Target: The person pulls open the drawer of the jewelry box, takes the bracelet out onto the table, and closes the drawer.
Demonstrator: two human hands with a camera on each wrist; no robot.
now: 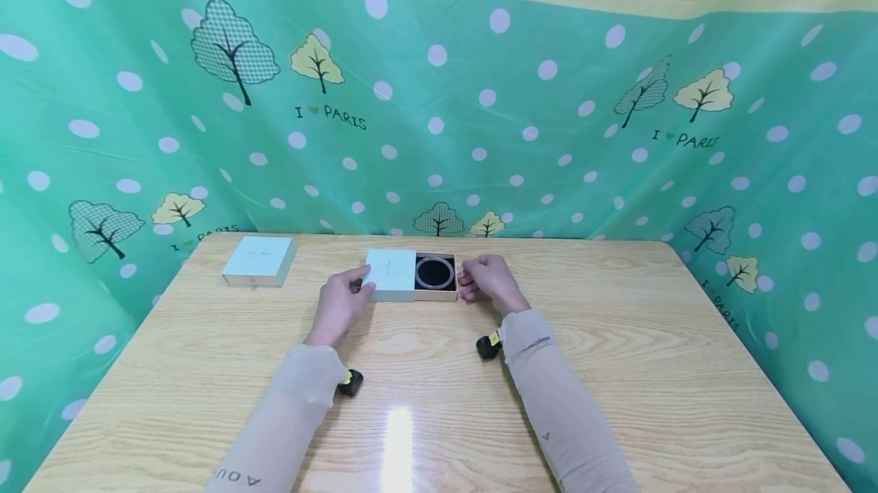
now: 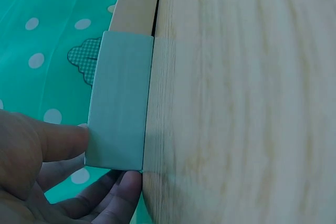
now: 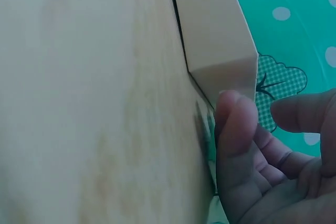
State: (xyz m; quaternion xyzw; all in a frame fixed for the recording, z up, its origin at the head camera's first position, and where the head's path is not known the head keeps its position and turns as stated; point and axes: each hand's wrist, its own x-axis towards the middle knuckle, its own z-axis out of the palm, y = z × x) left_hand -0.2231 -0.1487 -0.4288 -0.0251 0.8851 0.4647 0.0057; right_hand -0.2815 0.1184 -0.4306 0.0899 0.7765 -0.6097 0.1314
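A pale blue slide-out gift box (image 1: 391, 275) lies near the table's back edge, its tan inner drawer (image 1: 436, 296) pulled partly out to the right. Inside the drawer a pale ring-shaped bangle (image 1: 418, 273) sits on a black lining. My left hand (image 1: 341, 302) holds the left end of the blue sleeve (image 2: 121, 100), thumb on the upper edge and fingers at the end. Beside the drawer's right end is my right hand (image 1: 488, 280). In the right wrist view its fingers (image 3: 237, 124) are loosely bent close to the drawer end, thumb apart; contact is unclear.
A second pale blue box (image 1: 259, 260), closed, stands at the table's back left. The wooden table (image 1: 617, 371) ends at a green dotted curtain (image 1: 480, 120) behind and at the sides. Each wrist carries a small black camera (image 1: 488, 347).
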